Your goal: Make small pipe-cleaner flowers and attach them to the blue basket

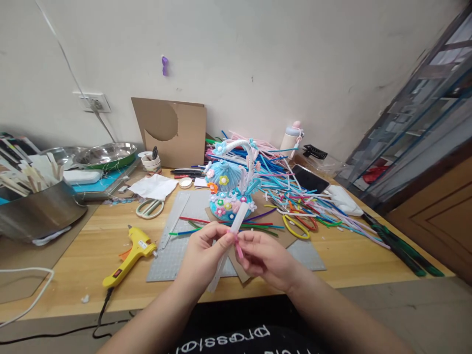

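Yellow hot glue gun (131,256) on table (86,250), left; left hand (207,248) grip pinches translucent white strip (240,218), slanted, upper end in front of flower-covered blue basket (223,174); pink strip (239,250) against white strip, pinched by right hand (268,255) grip; pipe cleaners (273,179) piled behind, right; black phone (309,178) beside them.

A small craft workplace.
Glue gun (133,256) lies left of left hand (206,250); many pipe cleaners (272,160) beyond right hand (266,256).
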